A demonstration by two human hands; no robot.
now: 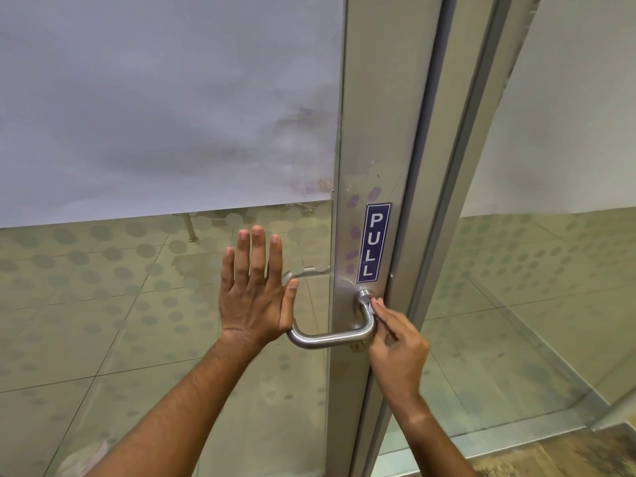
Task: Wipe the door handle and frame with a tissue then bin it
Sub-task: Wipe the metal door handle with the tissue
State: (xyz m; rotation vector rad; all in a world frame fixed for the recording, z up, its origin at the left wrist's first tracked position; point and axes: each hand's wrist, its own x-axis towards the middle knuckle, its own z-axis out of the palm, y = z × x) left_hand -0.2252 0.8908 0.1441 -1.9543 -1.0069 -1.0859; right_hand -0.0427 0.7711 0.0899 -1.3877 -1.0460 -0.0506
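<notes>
A steel lever door handle (330, 337) juts out from the grey metal door frame (385, 132), just under a blue PULL sign (373, 243). My right hand (395, 349) pinches a small white tissue (371, 308) against the handle's neck near the frame. Only a scrap of the tissue shows between the fingertips. My left hand (256, 290) lies flat with fingers spread on the glass door panel (155, 304), left of the handle, its thumb side close to the handle's free end.
The upper glass is frosted (165, 98) and smudged near the frame. A second glass panel (550, 270) stands to the right behind the frame. Tiled floor shows through the glass, and a wooden floor strip (568, 456) lies at lower right.
</notes>
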